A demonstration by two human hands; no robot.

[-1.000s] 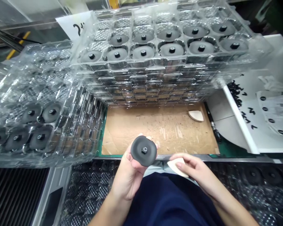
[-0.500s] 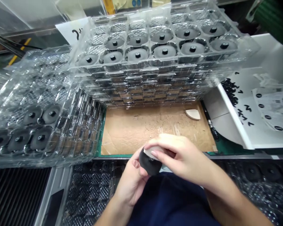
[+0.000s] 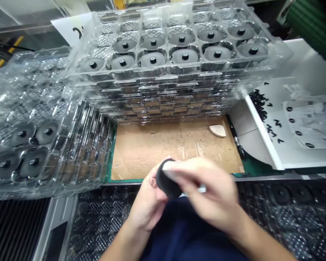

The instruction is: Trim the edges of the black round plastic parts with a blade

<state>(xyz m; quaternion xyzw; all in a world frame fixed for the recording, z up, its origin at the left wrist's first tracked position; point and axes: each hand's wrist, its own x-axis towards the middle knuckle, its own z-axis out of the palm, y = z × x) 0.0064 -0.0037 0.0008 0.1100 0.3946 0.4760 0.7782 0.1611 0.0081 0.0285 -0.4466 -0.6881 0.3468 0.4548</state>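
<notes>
My left hand [image 3: 148,203] grips a round black disc [image 3: 166,183] just above my lap, at the near edge of the brown cardboard mat [image 3: 176,145]. My right hand [image 3: 209,197] lies over the disc's right side, smeared by motion. A pale edge shows at its fingertips on the disc, but I cannot make out what it is. A beige wedge-shaped pad [image 3: 217,130] lies at the mat's far right corner.
A tall stack of clear blister trays [image 3: 168,90] with grey discs on top stands behind the mat. A second stack of trays [image 3: 29,119] stands at the left. At the right is a white box [image 3: 288,108] with small black parts and papers. Dark trays [image 3: 103,217] lie below the bench edge.
My right hand came from the right with a beige pad and went onto the disc. It now moves fast over the disc. The left hand lowered the disc slightly.
</notes>
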